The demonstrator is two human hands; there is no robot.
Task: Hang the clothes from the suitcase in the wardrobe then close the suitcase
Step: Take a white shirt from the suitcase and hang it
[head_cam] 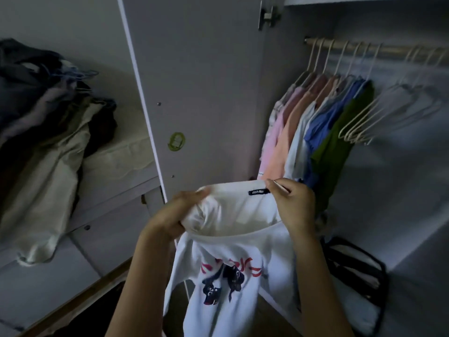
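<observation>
I hold a white T-shirt [233, 268] with a red and dark blue print up in front of the open wardrobe [401, 190]. My left hand [175, 215] grips the bunched left side of its neck opening. My right hand [291, 203] pinches the collar by the dark label, together with a thin white hanger end. Several shirts [315, 132] in pink, peach, white, blue and green hang on the rail [379, 48]. Empty white hangers [379, 117] hang to their right. The suitcase is out of view.
The wardrobe door [199, 93] stands open on the left. Behind it, a pile of clothes [46, 132] lies on a bed. A clear bag with black trim [354, 283] sits on the wardrobe floor at lower right.
</observation>
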